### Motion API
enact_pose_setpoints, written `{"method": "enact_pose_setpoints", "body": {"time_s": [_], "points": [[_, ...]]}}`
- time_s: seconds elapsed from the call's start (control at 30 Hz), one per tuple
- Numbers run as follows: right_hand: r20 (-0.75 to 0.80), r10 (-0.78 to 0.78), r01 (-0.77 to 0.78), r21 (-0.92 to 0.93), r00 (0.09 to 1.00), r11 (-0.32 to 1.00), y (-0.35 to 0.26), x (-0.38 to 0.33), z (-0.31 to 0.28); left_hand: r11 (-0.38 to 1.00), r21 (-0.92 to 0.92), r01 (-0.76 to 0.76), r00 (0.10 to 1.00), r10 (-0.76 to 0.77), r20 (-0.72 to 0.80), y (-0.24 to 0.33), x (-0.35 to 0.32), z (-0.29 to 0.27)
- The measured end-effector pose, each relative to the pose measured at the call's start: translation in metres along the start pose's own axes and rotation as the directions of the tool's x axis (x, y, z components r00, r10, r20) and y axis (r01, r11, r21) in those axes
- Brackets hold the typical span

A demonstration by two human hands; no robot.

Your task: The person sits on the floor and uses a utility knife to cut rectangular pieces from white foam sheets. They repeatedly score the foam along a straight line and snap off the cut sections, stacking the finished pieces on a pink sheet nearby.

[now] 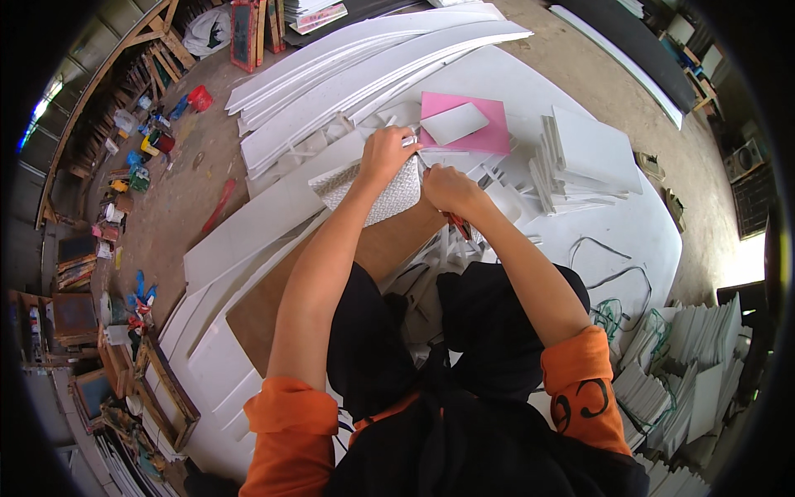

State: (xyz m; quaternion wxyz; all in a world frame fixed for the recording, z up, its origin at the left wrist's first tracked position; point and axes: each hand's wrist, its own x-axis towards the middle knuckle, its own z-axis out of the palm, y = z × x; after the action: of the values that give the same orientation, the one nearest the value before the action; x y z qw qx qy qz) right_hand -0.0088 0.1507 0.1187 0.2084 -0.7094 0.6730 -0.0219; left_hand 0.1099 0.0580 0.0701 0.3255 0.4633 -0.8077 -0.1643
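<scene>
My left hand point(387, 153) is closed on the upper edge of a white sheet with a woven-looking texture point(402, 192), which hangs tilted below the fingers. Close beside it, at the sheet's right edge, my right hand point(451, 192) is wrapped round a red-handled tool point(459, 226). The fingers hide most of the tool, so its exact kind does not show. Beneath both hands lies a brown board point(286, 290). Just beyond them, a small white card point(455, 123) rests on a pink sheet point(490, 132).
Long white panels point(364, 70) are stacked at the far side. White boards point(592, 153) stand piled to the right, with white offcuts point(451, 248) near my knees. Bundled white pieces point(700, 348) sit at lower right. Paint containers point(166, 142) litter the floor at left.
</scene>
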Motion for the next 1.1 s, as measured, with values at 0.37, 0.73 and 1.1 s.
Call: {"method": "enact_pose_setpoints", "body": {"time_s": [0.37, 0.73, 1.1], "points": [[0.186, 0.212, -0.247, 0.19, 0.959, 0.95, -0.002, 0.03, 0.012, 0.999, -0.04, -0.03, 0.999, 0.032, 0.032, 0.004, 0.0, 0.001], [0.082, 0.152, -0.162, 0.133, 0.985, 0.978, 0.009, 0.029, 0.022, 0.956, 0.263, 0.127, 0.968, -0.178, 0.179, 0.011, 0.004, 0.008], [0.166, 0.171, -0.183, 0.059, 0.971, 0.981, 0.012, 0.025, 0.017, 0.981, 0.152, 0.118, 0.969, -0.147, 0.198, 0.006, 0.006, 0.006]]}}
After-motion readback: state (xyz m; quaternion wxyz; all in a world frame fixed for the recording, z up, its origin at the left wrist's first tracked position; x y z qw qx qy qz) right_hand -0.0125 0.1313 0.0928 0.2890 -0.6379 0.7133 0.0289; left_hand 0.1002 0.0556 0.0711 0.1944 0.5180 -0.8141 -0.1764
